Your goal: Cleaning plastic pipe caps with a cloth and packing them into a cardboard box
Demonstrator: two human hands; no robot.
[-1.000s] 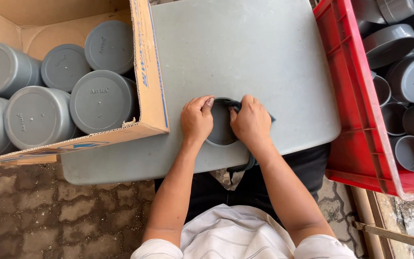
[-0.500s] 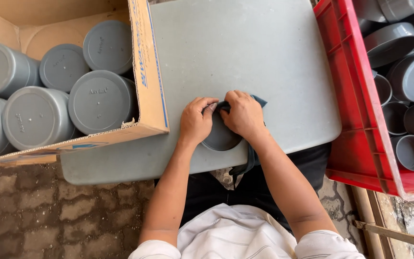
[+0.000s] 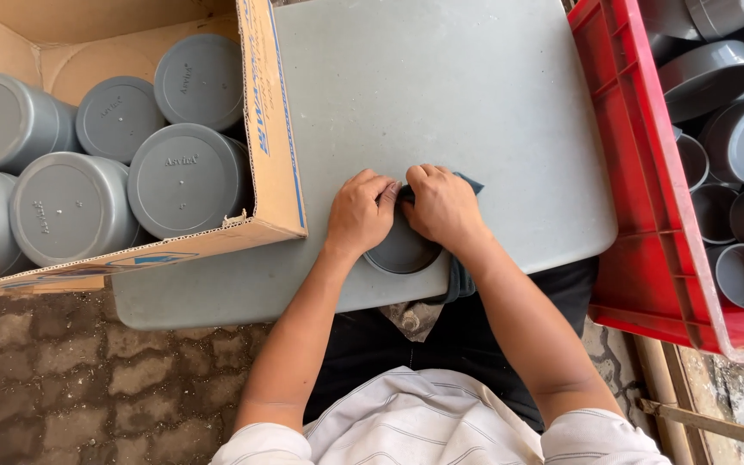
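Head view: the round grey plastic cap (image 3: 402, 250) lies flat near the front edge of the grey bench (image 3: 441, 95), partly over a dark blue cloth (image 3: 461, 277). The left hand (image 3: 359, 213) presses down on its left rim, fingers curled; the right hand (image 3: 443, 205) is closed over the cloth and the cap's upper edge. Risk, as judged: the cloth trails off the bench edge, so a hard push could slide the cap off. The cardboard box of grey caps (image 3: 273, 129) sits just beside the left hand.
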